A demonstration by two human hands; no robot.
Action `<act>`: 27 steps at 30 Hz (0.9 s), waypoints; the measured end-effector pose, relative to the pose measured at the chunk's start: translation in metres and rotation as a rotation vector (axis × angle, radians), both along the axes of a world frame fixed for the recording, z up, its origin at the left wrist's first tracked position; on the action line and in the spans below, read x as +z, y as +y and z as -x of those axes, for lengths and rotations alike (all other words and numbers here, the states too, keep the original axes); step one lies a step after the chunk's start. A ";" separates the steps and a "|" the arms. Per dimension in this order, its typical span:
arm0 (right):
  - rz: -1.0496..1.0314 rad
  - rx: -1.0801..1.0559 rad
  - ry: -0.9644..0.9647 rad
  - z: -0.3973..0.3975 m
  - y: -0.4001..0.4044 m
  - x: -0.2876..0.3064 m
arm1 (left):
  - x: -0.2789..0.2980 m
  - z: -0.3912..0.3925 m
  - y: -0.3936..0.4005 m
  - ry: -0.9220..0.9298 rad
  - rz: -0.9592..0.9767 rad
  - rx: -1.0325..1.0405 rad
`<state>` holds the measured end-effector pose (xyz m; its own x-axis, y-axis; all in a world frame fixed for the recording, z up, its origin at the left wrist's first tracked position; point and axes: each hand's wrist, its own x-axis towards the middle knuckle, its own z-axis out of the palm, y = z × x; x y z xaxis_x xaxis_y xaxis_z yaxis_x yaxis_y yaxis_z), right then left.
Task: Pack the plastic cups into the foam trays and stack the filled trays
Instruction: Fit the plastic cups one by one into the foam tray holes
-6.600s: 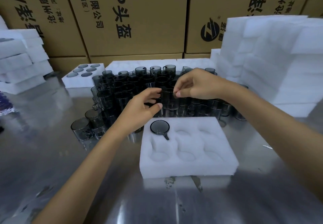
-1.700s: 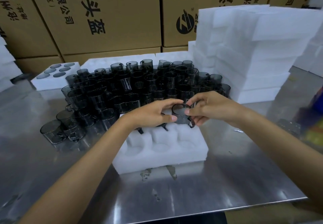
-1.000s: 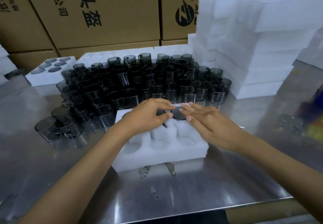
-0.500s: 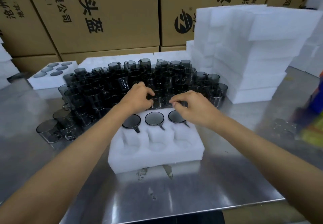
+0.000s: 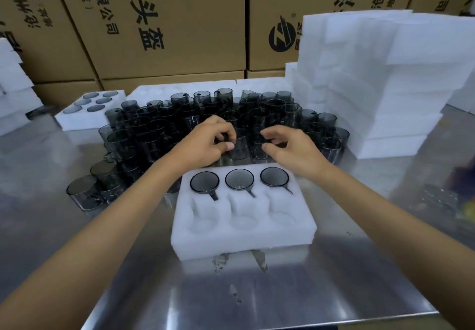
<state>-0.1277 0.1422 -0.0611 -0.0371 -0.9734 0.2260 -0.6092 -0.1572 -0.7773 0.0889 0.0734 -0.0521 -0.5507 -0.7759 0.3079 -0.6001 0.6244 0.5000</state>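
Head view: steel table (image 5: 257, 291) before stacked cartons (image 5: 167, 21); left hand (image 5: 205, 144) and right hand (image 5: 290, 149), fingers curled, grasp massed smoky cups (image 5: 159, 134) just beyond the half-filled foam tray (image 5: 244, 234).

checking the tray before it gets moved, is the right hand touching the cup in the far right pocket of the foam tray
Apart. The head view shows the right hand raised over the loose cups behind the foam tray, with white foam visible between its wrist and the far right cup.

Both arms are bare up to the frame edge, no sleeves visible. Left hand (image 5: 205, 144) and right hand (image 5: 290, 149): no gloves, rings, watch, etc. Fingernails short, unpainted.
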 end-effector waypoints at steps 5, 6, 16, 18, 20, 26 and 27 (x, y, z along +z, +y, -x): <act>-0.159 0.254 -0.171 -0.016 0.006 0.027 | 0.040 -0.022 0.032 0.070 -0.059 -0.161; -0.186 0.314 -0.191 -0.019 0.009 0.030 | 0.044 -0.027 0.039 0.077 -0.082 -0.180; -0.261 0.320 0.070 -0.073 0.044 0.023 | 0.033 -0.077 0.075 0.159 -0.403 -0.223; -0.210 0.202 0.092 -0.083 0.050 0.015 | 0.022 -0.084 0.081 0.237 -0.480 -0.219; -0.167 0.153 0.131 -0.093 0.057 0.007 | 0.011 -0.088 0.088 0.309 -0.541 -0.193; -0.101 0.226 0.171 -0.108 0.068 0.001 | -0.009 -0.092 0.098 0.456 -0.507 -0.126; -0.107 0.239 0.166 -0.107 0.068 0.001 | -0.011 -0.092 0.100 0.470 -0.503 -0.124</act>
